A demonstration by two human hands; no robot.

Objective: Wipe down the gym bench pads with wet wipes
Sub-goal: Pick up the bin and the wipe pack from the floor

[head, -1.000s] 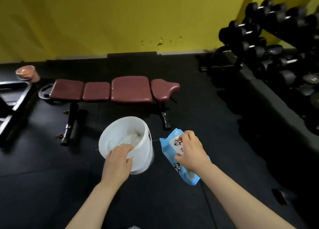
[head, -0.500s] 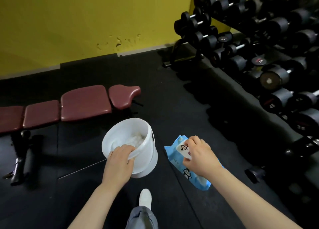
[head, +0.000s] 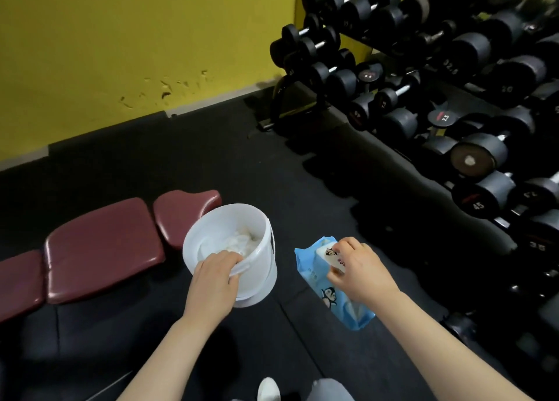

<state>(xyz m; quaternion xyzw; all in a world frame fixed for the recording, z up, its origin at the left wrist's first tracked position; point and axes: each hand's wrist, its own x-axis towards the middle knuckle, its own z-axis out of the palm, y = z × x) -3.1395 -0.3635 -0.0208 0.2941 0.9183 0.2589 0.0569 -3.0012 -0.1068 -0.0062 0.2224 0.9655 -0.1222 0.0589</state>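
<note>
Gripping bucket point(head: 260, 267) rim, left hand point(head: 213, 282); right hand point(head: 361, 270) pinching wipes pack point(head: 320, 282).

1. The bench pads point(head: 99, 249) at lower left are showing dark maroon.
2. The bucket point(head: 257, 267) is showing white.
3. The wipes pack point(head: 314, 279) is showing light blue with black-and-white penguin figures.
4. The wall point(head: 121, 37) at upper left is showing yellow.
5. The dumbbells point(head: 472, 47) and floor point(head: 272, 164) are showing black.

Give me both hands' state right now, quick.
Left hand: closed, gripping the rim of the white bucket.
Right hand: closed, holding the blue wet wipes pack.
</note>
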